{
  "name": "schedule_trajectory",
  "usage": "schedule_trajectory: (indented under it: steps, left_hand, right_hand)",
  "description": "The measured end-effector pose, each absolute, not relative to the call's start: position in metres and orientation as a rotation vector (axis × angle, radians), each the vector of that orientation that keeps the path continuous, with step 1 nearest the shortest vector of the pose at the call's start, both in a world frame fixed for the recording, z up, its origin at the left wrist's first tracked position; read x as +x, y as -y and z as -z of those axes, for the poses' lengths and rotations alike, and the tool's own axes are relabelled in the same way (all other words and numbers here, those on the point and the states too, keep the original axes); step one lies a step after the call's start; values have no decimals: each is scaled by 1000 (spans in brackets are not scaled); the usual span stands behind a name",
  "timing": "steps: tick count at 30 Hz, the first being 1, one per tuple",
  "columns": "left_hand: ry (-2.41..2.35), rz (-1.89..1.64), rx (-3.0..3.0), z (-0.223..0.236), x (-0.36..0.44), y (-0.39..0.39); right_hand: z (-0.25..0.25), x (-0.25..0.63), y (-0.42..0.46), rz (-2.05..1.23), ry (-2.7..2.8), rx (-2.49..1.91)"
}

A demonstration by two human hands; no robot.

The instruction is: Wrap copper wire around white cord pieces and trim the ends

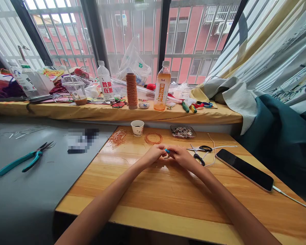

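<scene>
Over the wooden table my left hand (155, 154) and my right hand (180, 156) meet, their fingers closed in a pinch. Between the fingertips shows a small bright blue piece (166, 150), too small to tell its kind; both hands seem to grip it. Just beyond lies a coil of copper-coloured wire (153, 138). Black-handled scissors (199, 149) rest close to the right hand, beside a white cord (220, 147). Behind them is a clear tray (183, 135) filled with small pieces.
A paper cup (137, 128) and a heap of short wire pieces (117, 138) sit at the table's back left. A phone (244, 169) with a cable lies right. Teal pliers (28, 160) are on the grey surface. The sill holds bottles (162, 86) and a copper-coloured spool (132, 91).
</scene>
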State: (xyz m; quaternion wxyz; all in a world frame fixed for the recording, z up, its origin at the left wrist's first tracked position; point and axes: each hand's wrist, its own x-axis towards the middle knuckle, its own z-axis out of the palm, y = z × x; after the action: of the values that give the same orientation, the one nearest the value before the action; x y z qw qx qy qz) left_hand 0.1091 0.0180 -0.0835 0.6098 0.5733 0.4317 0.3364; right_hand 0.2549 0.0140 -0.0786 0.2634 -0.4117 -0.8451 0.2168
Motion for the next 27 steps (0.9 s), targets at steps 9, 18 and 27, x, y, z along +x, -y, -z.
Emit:
schedule_trajectory:
  steps: [9,18,27]
  left_hand:
    - [-679,-951,1318,69,89,-19]
    - [-826,-1116,1808,68,92,-13]
    - [-1029,-1037,1737,86,94,-26]
  right_hand:
    - [67,258,-10,-912,1943,-1011]
    - [60,255,-1,-1584,1173,-759]
    - [56,281,-19,-1059,1474,-1277]
